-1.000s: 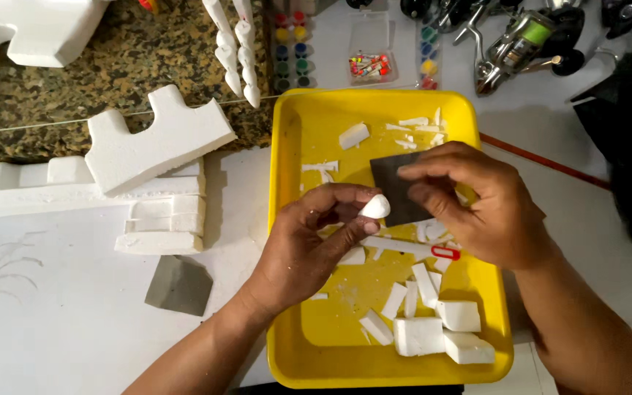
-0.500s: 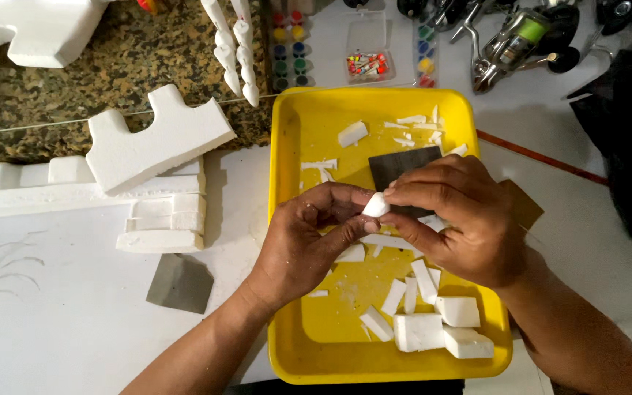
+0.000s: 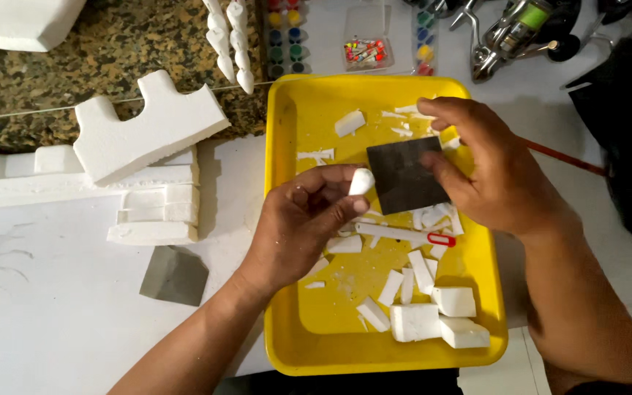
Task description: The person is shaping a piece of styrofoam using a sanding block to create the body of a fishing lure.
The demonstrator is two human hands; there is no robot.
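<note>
**A:** Status, using the yellow tray [image 3: 281, 219] as reference, left to right?

**B:** Well left of the tray: a notched white foam block [image 3: 148, 128] lying on stacked foam slabs [image 3: 156, 213]. Below those, a grey sandpaper square [image 3: 175, 276] flat on the white tabletop [image 3: 45, 314], apart from the tray.

**A:** Hands?

**B:** Left hand [image 3: 303, 219] is over the tray's left half, thumb and fingers pinched on a small rounded foam piece [image 3: 360, 181]. That piece touches the left edge of a dark sandpaper sheet [image 3: 406, 174], which the right hand [image 3: 495, 175] grips by its right side, fingers clenched on it. Both sit above the tray's centre.

**A:** Tray contents?

**B:** Foam offcuts [image 3: 404, 281] scattered across the floor, thin strips at the top and middle, three chunky foam blocks [image 3: 439, 322] at the lower right corner. A slim white craft knife with a red end [image 3: 404, 234] lies mid-tray, under the sheet.

**A:** Beyond the tray?

**B:** Above its top edge: carved white foam spindles [image 3: 230, 40], a strip of paint pots [image 3: 285, 36], and a clear box of coloured pins [image 3: 365, 51]. Top right: fishing reels [image 3: 506, 33]. Right of the tray: a red pencil [image 3: 561, 157] and a black bag [image 3: 627, 139].
</note>
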